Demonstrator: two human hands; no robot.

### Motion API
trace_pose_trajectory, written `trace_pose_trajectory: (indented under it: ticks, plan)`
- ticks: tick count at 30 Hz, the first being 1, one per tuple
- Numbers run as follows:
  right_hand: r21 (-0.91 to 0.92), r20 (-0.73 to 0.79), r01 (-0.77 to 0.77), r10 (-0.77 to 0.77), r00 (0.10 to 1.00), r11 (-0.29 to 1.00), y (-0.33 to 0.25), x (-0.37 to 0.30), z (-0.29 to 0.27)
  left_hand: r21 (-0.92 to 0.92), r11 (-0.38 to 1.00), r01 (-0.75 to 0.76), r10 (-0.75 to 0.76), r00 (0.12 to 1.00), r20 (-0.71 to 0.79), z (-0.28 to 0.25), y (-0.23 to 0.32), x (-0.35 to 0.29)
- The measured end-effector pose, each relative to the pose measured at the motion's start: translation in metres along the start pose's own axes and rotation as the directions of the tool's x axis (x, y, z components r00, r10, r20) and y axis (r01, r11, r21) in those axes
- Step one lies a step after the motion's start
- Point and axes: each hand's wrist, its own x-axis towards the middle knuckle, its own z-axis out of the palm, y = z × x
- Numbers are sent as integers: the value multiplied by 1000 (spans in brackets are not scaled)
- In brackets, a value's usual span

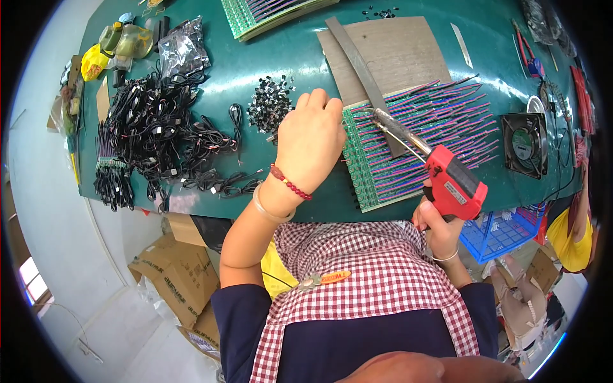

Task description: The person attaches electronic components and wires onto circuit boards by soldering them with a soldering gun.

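Observation:
My right hand (pixel 439 231) grips the handle of a red soldering gun (pixel 454 186). Its metal tip points up and left, over the far left corner of a green circuit board panel (pixel 363 172). Rows of thin multicoloured wires (pixel 447 131) run rightward from the panel. My left hand (pixel 310 142) is closed beside the panel's left edge, close to the soldering tip. Its fingertips are turned away, so what they pinch is hidden. A pile of small black parts (pixel 267 102) lies just left of that hand. A flat metal bar (pixel 359 64) lies slantwise across the wires.
Bundled black cables (pixel 156 127) cover the table's left side. A brown board (pixel 412 48) lies beyond the panel. Rightward stand a square black fan (pixel 525 145) and, below the table edge, a blue basket (pixel 501 233). Another wired panel (pixel 268 16) lies at the far edge.

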Motion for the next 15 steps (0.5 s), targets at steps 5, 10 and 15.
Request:
trace_pose_trajectory:
  ticks: [5, 10, 15]
  plan:
    - [43, -56, 48, -46, 997, 998, -3, 4, 0, -8, 1000, -22, 18, 944, -329, -19, 9, -20]
    - [72, -35, 56, -53, 998, 996, -5, 6, -1, -209, 978, 14, -13, 1000, 4, -1, 2, -66]
    - [92, -16, 52, -51, 999, 994, -11, 3, 7, -381, 924, -41, -1, 994, -111, -1, 0, -70]
